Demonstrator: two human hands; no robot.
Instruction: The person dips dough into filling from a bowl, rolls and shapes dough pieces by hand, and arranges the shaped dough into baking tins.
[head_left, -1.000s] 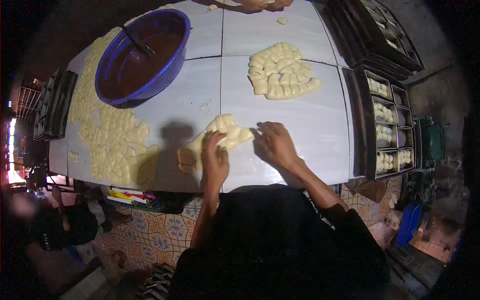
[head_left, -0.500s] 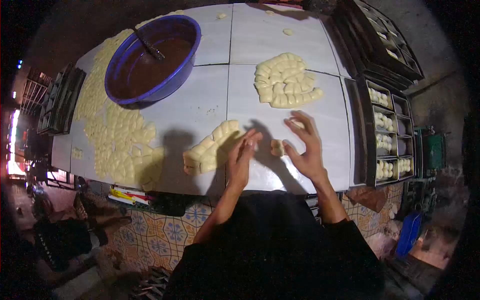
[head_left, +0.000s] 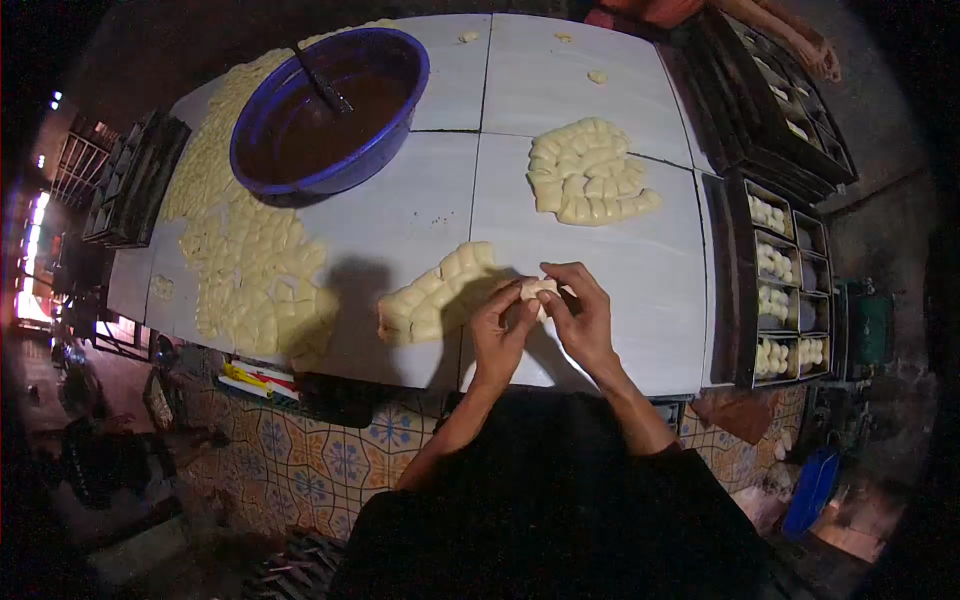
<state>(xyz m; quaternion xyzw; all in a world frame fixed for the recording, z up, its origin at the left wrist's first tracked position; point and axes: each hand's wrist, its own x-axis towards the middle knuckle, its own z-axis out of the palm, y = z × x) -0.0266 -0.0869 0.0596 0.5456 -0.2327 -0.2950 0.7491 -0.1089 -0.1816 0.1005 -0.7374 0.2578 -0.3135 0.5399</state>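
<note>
A small piece of pale dough (head_left: 538, 288) is pinched between my two hands above the near part of the white tabletop. My left hand (head_left: 500, 328) grips its left side with thumb and fingers. On its right, my right hand (head_left: 580, 315) has thumb and forefinger closed around it. Just left of my hands lies a strip of joined dough pieces (head_left: 435, 293), partly in shadow. A larger cluster of dough pieces (head_left: 588, 170) rests farther back on the table. Parts of the held piece are hidden by my fingers.
A blue basin (head_left: 408, 128) of brown filling, with a utensil in it, stands back left beside a wide spread of dough pieces (head_left: 255, 265). Divided trays (head_left: 790, 285) holding dough balls line the right edge. Another person's hand (head_left: 818, 55) is at the far right.
My hands have come together, and the small dough piece that lay on the table by my right hand is now held up between them. A person's arm has appeared at the top right.
</note>
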